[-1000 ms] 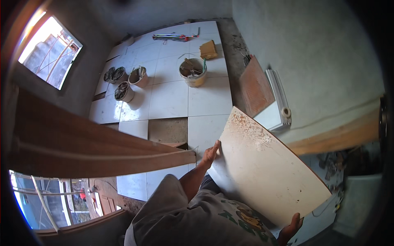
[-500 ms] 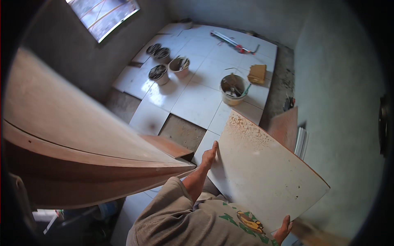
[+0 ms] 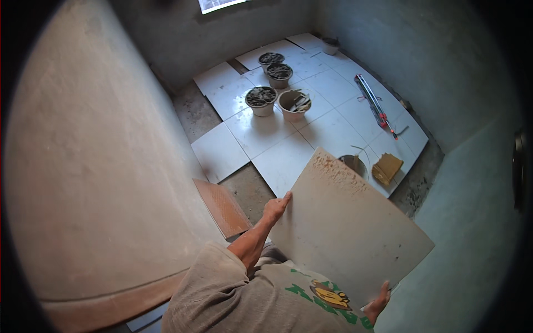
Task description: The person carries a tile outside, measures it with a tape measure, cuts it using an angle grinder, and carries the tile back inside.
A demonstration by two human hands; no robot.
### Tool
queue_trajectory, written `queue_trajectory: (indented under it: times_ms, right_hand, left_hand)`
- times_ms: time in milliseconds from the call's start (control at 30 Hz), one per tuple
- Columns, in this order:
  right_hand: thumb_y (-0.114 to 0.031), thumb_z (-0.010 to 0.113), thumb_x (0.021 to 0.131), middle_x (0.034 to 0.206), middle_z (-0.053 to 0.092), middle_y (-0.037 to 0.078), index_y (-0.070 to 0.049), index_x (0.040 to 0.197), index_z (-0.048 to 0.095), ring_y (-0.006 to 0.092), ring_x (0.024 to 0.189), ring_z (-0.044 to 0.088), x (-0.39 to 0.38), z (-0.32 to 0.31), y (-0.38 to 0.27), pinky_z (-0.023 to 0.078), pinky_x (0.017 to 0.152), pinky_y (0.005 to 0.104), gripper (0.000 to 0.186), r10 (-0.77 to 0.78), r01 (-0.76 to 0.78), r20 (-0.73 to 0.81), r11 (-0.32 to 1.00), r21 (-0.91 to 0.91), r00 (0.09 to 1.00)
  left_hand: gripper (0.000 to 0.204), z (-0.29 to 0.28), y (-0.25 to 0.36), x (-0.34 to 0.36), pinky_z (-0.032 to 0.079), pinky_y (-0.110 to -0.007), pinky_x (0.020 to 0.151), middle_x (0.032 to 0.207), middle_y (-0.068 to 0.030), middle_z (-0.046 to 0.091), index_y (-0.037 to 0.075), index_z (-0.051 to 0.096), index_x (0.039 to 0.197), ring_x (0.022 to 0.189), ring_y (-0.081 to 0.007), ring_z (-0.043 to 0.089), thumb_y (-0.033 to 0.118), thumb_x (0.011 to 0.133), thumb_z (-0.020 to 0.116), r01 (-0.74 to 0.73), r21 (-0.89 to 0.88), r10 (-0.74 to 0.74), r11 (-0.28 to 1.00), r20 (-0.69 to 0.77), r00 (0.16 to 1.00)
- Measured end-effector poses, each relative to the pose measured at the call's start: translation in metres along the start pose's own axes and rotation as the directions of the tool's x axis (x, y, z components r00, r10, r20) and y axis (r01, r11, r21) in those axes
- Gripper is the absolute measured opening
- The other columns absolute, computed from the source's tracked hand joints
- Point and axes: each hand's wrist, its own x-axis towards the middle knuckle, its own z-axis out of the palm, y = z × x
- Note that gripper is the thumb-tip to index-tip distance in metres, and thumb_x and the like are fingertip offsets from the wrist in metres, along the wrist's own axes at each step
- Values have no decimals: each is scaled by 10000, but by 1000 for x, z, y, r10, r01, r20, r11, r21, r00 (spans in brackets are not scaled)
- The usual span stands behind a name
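I carry a large, off-white floor tile point(image 3: 344, 233) tilted in front of my body. Its far corner is speckled with brown residue, and a few dark spots mark its right side. My left hand point(image 3: 276, 208) grips the tile's left edge, with the thumb lying along the face. On the opposite edge, near my shirt, my right hand point(image 3: 378, 302) is closed round the tile; its fingers are mostly hidden underneath. Beyond the tile's far edge, a bucket point(image 3: 362, 164) is partly covered by it.
White tiles point(image 3: 272, 133) cover much of the floor, with bare strips between. Several mortar buckets point(image 3: 261, 101) stand ahead, one bucket with tools point(image 3: 295, 105). A tile cutter point(image 3: 377, 102) and a brown cardboard piece point(image 3: 387, 168) lie right. Reddish tiles point(image 3: 222, 208) lean by the left wall point(image 3: 105, 166).
My view has turned, and the doorway edge on the left has given way to a broad wall. The tile, still in both hands, now covers part of the tool bucket ahead.
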Motion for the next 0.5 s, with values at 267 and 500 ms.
queue_trajectory:
  times_ms: [267,500]
  right_hand:
    - [-384,537,899,1243,505,151,28,1268,451,287,1092,525,199,135,-41,428,939,391,560,33,-47,126,993,110,991]
    - [-292,516,895,1090,576,128,10,1148,527,271,936,592,374,345,-91,495,826,381,394,-25,2,443,999,54,896]
  left_hand:
    - [563,-48,114,107,479,-374,782,908,-173,680,50,689,976,878,-299,646,573,832,535,-295,-303,224,906,-250,942]
    - [468,-101,139,233,476,-394,816,970,-177,670,93,682,1020,935,-337,634,499,840,535,-83,-308,-58,948,-423,904]
